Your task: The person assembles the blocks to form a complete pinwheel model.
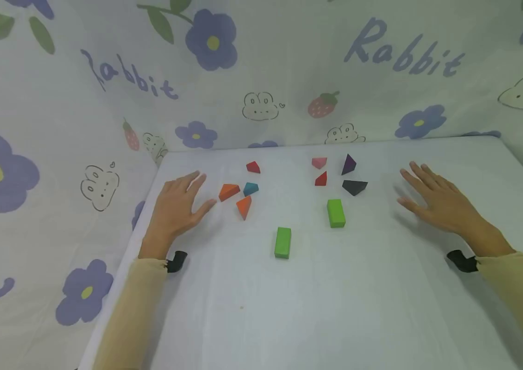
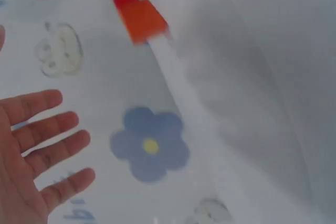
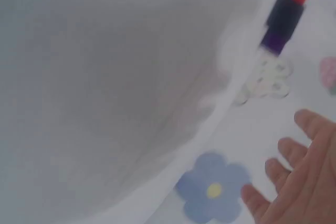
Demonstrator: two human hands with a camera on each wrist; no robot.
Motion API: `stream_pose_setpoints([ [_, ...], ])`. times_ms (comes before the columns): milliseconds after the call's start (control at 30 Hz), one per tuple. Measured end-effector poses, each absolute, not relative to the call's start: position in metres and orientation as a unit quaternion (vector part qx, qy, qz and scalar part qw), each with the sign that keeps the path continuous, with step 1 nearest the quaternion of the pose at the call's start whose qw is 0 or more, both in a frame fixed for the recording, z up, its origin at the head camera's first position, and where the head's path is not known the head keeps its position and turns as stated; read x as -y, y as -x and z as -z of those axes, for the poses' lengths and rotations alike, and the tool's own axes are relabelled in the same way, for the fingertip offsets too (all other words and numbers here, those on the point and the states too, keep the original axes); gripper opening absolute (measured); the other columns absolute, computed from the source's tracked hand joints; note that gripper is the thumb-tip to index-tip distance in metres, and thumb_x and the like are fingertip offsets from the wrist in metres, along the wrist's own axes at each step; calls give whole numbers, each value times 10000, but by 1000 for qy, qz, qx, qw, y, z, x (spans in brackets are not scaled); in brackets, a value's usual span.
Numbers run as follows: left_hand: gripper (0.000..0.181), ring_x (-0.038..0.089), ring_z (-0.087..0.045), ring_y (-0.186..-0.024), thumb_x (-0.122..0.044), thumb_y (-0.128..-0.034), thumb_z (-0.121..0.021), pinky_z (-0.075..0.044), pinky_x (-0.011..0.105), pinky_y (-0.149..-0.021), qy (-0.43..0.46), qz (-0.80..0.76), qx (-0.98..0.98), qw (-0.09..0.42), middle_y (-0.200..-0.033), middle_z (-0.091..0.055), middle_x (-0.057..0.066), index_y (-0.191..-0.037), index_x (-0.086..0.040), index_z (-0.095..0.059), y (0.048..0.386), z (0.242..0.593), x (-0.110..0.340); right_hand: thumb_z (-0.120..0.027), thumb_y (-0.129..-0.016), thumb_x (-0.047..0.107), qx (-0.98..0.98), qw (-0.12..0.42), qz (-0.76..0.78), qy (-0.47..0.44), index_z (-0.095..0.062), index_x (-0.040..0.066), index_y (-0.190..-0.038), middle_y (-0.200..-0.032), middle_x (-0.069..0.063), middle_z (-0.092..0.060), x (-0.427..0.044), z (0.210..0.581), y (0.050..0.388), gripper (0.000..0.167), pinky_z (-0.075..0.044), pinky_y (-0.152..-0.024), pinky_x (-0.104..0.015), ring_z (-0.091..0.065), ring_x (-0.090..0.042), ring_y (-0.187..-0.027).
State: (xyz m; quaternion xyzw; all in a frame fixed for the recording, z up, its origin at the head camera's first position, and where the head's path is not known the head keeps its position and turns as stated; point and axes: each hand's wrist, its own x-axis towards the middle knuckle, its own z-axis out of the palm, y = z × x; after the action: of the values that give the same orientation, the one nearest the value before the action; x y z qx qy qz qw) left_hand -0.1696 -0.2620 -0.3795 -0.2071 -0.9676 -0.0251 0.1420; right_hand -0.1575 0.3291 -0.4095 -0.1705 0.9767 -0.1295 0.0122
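Note:
My left hand (image 1: 175,205) is held over the table's left side with fingers spread, holding nothing. Closest to it are an orange block (image 1: 229,191), a second orange wedge (image 1: 244,207), a teal block (image 1: 250,188) and a red block (image 1: 253,167). On the right side my right hand (image 1: 444,203) has its fingers extended and holds nothing. Nearest to it lie a dark grey block (image 1: 355,187) and a dark purple wedge (image 1: 348,164). A pink block (image 1: 319,162) and a small red block (image 1: 321,179) sit beside those. Two green rectangular blocks, one (image 1: 336,213) farther back, one (image 1: 283,242) nearer, lie mid-table.
A white cover spreads over the table (image 1: 261,318). Behind it and at the sides hangs a cloth (image 1: 289,67) printed with flowers, rabbits and strawberries. Black straps (image 1: 177,261) show at both sleeve cuffs.

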Motion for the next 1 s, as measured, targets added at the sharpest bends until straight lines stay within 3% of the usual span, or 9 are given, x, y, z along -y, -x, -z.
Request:
stream_pose_setpoints([
  [100, 611, 343, -529, -1258, -455, -901, -604, -425, 524, -1052, 256, 59, 950, 168, -1373, -565, 152, -1380, -79, -542, 161, 376, 239, -560, -985, 363, -960, -10, 159, 230, -250, 182, -1566, -1648, -85, -144, -304, 406, 154, 682, -235, -1109, -681, -134, -349, -1512],
  [300, 525, 294, -590, -1191, -411, -915, -600, -482, 493, -1018, 347, 93, 920, 159, -1292, -626, 109, -1314, -70, -603, 148, 375, 194, -633, -953, 247, -932, -19, 181, 313, -501, 121, -1427, -1529, -114, -415, -256, 403, 148, 507, -383, -1050, -615, -401, -370, -1374],
  [567, 445, 222, -587, -1197, -348, -947, -554, -440, 445, -1092, 408, 124, 896, 122, -1261, -637, 54, -1299, -84, -616, 143, 389, 163, -631, -956, 213, -917, 8, 209, 339, -576, 120, -1361, -1469, -117, -485, -224, 404, 150, 420, -417, -1056, -579, -453, -358, -1340],
  [1000, 367, 136, -600, -1202, -248, -875, -721, -504, 295, -1013, 485, 209, 849, 23, -1287, -648, -18, -1227, -150, -691, 137, 408, 148, -687, -917, 191, -913, 28, 215, 344, -649, 151, -1296, -1434, -93, -531, -215, 412, 155, 383, -469, -1004, -565, -520, -364, -1289],
])
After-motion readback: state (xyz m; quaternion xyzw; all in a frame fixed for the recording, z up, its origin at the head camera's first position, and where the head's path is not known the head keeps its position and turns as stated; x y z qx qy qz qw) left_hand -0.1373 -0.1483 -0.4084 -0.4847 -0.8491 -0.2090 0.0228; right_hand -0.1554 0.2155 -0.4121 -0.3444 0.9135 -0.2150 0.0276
